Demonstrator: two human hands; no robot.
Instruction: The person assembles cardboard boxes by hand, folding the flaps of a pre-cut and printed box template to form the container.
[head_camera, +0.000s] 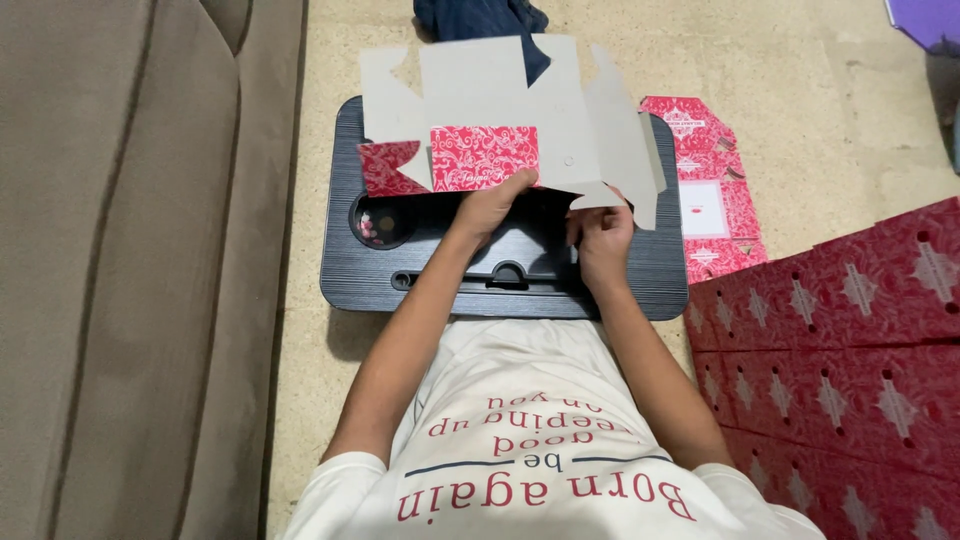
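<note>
A beige, speckled floor (800, 60) is stretching across the scene, and a brown-grey sofa (130, 250) is running down the whole left side. On the floor, a black lap tray (660, 270) with a wood-grain top is lying just in front of the person, a round cup well (382, 220) sunk into its left part with small pinkish things inside, and a slot running along its near edge. A white shirt (530, 450) with red lettering is filling the near middle. Dark blue cloth (480, 18) is showing at the far edge, and a purple shape (930, 20) is peeking in at the far right corner.

Above the middle of the tray, both hands are holding up an unfolded cardboard box blank (500, 100). Its plain grey inner face is turning toward the camera, with notched flaps at the far edge and a long flap hanging on the right. Two folded-over flaps at its near left are showing the outer face, red with white ornamental pattern.

The left hand (490, 205) is pinching the near edge of the blank below the red flap, fingers pressed together. The right hand (603, 235) is gripping the near right edge, fingers curled close together on the card.

Right of the tray, another flat red blank (705, 200) with a pale rectangular panel is lying on the floor. On the near right, a stack of red patterned sheets (850, 350) with white motifs and small punched holes is spreading wide.
</note>
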